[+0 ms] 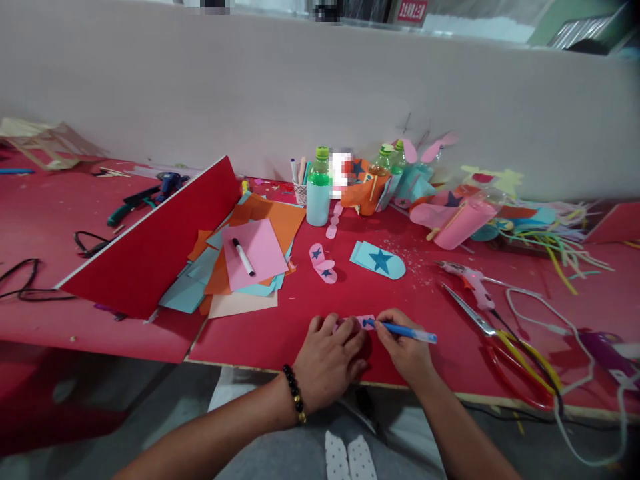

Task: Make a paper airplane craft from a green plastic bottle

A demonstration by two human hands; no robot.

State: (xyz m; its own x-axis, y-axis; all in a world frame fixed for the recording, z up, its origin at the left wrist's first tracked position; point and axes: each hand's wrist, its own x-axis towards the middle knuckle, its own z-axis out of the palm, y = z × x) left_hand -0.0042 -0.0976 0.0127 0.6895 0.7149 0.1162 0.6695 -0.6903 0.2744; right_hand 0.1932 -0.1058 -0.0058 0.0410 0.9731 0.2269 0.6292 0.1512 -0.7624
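Observation:
My left hand (334,360), with a dark bead bracelet at the wrist, rests on a small pink paper piece (369,318) near the table's front edge. Its fingers are spread a little over the paper and partly cover it. My right hand (406,348) is closed around a blue marker (407,331), whose tip touches the paper by a dark blue mark. Beyond my hands lie pink paper cutouts (324,264) with dark blue stars. To their right is a light blue rounded cutout (379,259) bearing a larger star.
Yellow-and-red-handled scissors (500,339) and a pink glue gun (473,283) with cords lie right. Left are stacked coloured papers (263,248), a white marker (243,257) and a slanting red board (160,247). Behind stand a blue-filled bottle (319,197) and a tilted pink bottle (465,221).

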